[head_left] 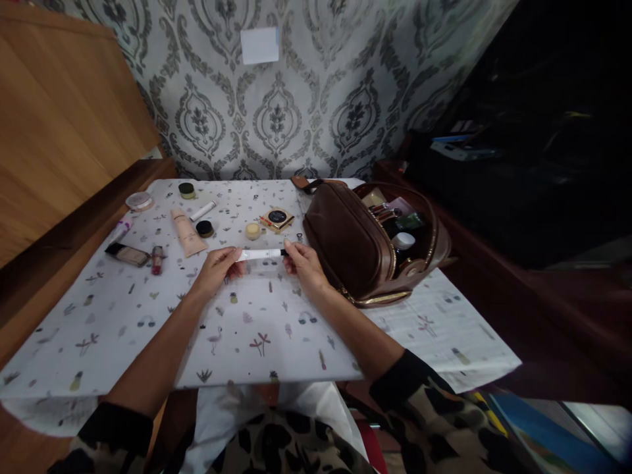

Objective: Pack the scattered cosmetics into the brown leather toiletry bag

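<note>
Head view, work surface: I see a table under a white printed cloth [237, 359] with flamingos, pineapples and sunglasses, filling the centre and lower left of the frame.
Head view, wall: patterned grey wallpaper [276, 115] spans the top; a pale rectangle [260, 45] is mounted at upper centre.
Head view, room sides: a wooden panel [59, 118] stands at upper left; a large black area at upper right is too dark for me to identify.
Bag: a brown bag [348, 230] rests on the cloth right of centre, unzipped, its gold-toned zip visible and its interior exposed at the right.
Bag contents: I make out a white-lidded jar [403, 241] among packets and small tubes; the remaining items are too crowded to separate.
Containers, left of centre: a dark-lidded jar [186, 191], a round clear case [139, 201], a peach squeeze tube [186, 232], a black-lidded pot [204, 228] and a small red bottle [157, 261]; contents cannot be confirmed.
Containers, centre: a pale yellow pot [253, 230] sits just beside a gold-edged compact [277, 218].
Held item: a slim white tube [261, 254] lies roughly horizontal at frame centre, its black end to the right.
Left grip: my left hand [217, 268] pinches the tube's left end.
Right grip: my right hand [306, 266] pinches the black end between thumb and fingers.
</note>
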Demonstrator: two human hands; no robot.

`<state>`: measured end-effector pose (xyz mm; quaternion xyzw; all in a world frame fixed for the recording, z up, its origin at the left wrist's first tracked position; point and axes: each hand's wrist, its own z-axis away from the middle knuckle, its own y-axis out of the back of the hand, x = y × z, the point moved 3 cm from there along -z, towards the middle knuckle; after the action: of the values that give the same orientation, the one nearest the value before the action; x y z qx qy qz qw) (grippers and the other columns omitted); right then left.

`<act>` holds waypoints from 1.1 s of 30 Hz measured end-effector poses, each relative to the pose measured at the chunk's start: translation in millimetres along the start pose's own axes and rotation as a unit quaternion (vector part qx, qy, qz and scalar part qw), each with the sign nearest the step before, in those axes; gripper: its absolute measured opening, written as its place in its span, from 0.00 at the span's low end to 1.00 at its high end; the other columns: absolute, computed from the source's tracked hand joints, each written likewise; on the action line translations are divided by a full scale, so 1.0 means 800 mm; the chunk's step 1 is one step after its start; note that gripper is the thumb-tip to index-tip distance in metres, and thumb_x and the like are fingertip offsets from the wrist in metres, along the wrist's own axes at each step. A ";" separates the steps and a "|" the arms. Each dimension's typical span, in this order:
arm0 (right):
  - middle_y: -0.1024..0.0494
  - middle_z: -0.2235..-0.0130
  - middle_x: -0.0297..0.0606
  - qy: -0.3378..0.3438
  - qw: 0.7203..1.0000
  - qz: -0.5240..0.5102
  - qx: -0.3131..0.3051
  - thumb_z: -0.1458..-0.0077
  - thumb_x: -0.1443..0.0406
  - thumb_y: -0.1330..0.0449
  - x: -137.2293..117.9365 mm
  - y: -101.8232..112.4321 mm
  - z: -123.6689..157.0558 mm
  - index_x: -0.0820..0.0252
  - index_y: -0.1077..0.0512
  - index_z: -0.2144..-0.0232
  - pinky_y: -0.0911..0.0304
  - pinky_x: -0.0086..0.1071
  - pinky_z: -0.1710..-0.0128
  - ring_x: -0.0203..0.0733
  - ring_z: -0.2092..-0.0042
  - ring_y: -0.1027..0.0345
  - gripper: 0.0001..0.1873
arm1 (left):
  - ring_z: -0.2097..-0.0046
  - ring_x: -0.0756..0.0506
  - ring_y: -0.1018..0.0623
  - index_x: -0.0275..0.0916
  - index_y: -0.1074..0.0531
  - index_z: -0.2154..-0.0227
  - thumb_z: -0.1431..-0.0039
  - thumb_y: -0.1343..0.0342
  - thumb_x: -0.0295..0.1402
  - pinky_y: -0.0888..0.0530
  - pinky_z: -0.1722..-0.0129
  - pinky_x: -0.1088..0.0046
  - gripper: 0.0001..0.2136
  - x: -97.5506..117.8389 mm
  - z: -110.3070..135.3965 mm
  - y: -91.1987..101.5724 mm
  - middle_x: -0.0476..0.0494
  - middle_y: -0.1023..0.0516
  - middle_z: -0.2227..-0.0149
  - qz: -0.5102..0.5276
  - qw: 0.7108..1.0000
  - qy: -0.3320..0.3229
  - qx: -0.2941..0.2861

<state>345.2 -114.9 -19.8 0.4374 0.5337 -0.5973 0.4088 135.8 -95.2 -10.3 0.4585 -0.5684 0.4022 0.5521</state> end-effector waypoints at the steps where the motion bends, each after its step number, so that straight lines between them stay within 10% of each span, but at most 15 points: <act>1: 0.32 0.81 0.29 -0.011 1.000 0.002 0.003 0.61 0.39 0.30 0.001 0.000 0.000 0.57 0.36 0.80 0.51 0.28 0.82 0.29 0.81 0.45 0.31 | 0.79 0.52 0.30 0.37 0.26 0.78 0.50 0.36 0.59 0.37 0.81 0.77 0.25 0.000 0.000 0.000 0.45 0.25 0.80 0.000 1.000 0.000 -0.002; 7: 0.24 0.73 0.31 -0.001 0.999 -0.044 0.003 0.62 0.42 0.29 -0.005 -0.002 0.001 0.56 0.26 0.65 0.45 0.26 0.78 0.33 0.74 0.34 0.30 | 0.80 0.52 0.30 0.36 0.25 0.76 0.51 0.35 0.58 0.38 0.82 0.77 0.25 -0.005 -0.003 0.002 0.46 0.26 0.81 0.030 0.999 0.010 0.022; 15: 0.33 0.81 0.28 0.018 0.999 0.030 0.001 0.58 0.40 0.31 -0.003 0.000 0.001 0.58 0.36 0.80 0.50 0.27 0.80 0.29 0.80 0.45 0.30 | 0.80 0.53 0.31 0.36 0.26 0.78 0.52 0.36 0.60 0.36 0.81 0.77 0.27 0.003 0.000 -0.001 0.46 0.25 0.81 0.001 1.000 0.004 0.000; 33: 0.32 0.80 0.27 0.050 0.999 0.008 -0.013 0.59 0.43 0.32 -0.011 -0.007 0.004 0.57 0.35 0.75 0.50 0.26 0.81 0.29 0.80 0.45 0.27 | 0.79 0.53 0.32 0.36 0.27 0.80 0.48 0.38 0.58 0.37 0.80 0.78 0.26 0.012 0.008 -0.003 0.45 0.26 0.80 -0.037 0.999 -0.011 0.003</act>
<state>342.3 -117.2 -9.8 0.4656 0.5576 -0.5644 0.3921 136.5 -102.3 -1.4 0.4855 -0.5557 0.3784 0.5589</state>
